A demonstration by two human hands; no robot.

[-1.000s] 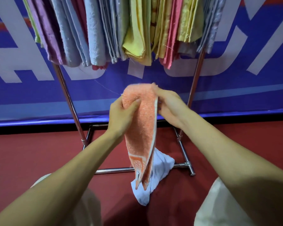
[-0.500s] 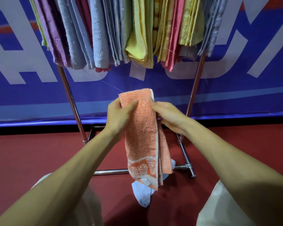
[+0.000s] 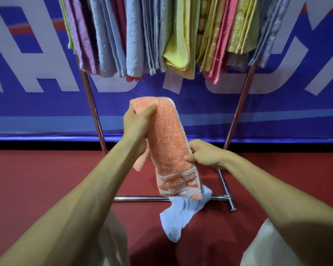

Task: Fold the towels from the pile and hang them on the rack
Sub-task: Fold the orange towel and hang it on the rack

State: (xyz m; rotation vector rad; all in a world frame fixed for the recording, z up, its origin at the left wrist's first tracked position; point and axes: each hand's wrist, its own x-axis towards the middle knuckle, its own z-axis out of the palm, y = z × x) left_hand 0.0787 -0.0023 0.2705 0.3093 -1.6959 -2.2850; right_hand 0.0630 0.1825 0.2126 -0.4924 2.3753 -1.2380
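Observation:
An orange towel (image 3: 168, 139), folded into a long strip with a patterned white band at its lower end, hangs in front of me. My left hand (image 3: 136, 124) grips its folded top edge. Lower down, my right hand (image 3: 205, 155) pinches the strip's right edge. Above and behind stands the metal rack (image 3: 92, 104), with several folded towels (image 3: 161, 33) in purple, blue, yellow and pink hanging side by side. On the red floor under the orange strip lies a light blue towel (image 3: 183, 214), partly hidden by it.
The rack's base bar (image 3: 142, 198) and right foot (image 3: 229, 200) lie on the red floor (image 3: 37, 179). A blue banner with large white letters (image 3: 296, 112) stands right behind the rack. My knees in pale cloth show at the bottom corners.
The orange towel went from a loose twisted hang to a flat folded strip. My right hand slid from the top edge down to mid-strip. My left hand kept its hold on the top.

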